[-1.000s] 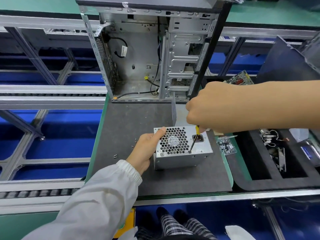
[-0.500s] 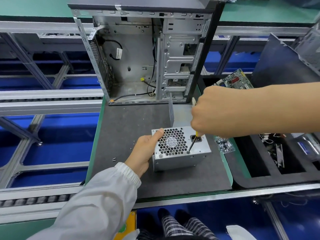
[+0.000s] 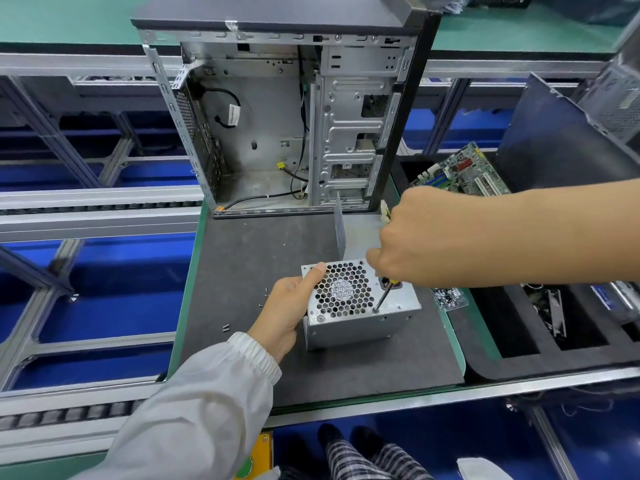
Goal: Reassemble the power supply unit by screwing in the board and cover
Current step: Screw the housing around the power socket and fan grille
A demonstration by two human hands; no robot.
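Dark matting covers the table (image 3: 242, 258), where the power supply (image 3: 360, 306) sits near the front edge, fan grille up, before an open PC case (image 3: 284, 126). Since a second ago the view has shifted slightly; the screwdriver (image 3: 383, 295) remains on the same grille-corner screw. The left hand (image 3: 287, 313) clasps the unit's left side, thumb on top. The right hand (image 3: 415, 244) is closed around the screwdriver's handle, tip down on the screw.

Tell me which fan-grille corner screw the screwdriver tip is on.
The near-right corner screw; the near-left screw sits untouched beside the left hand.
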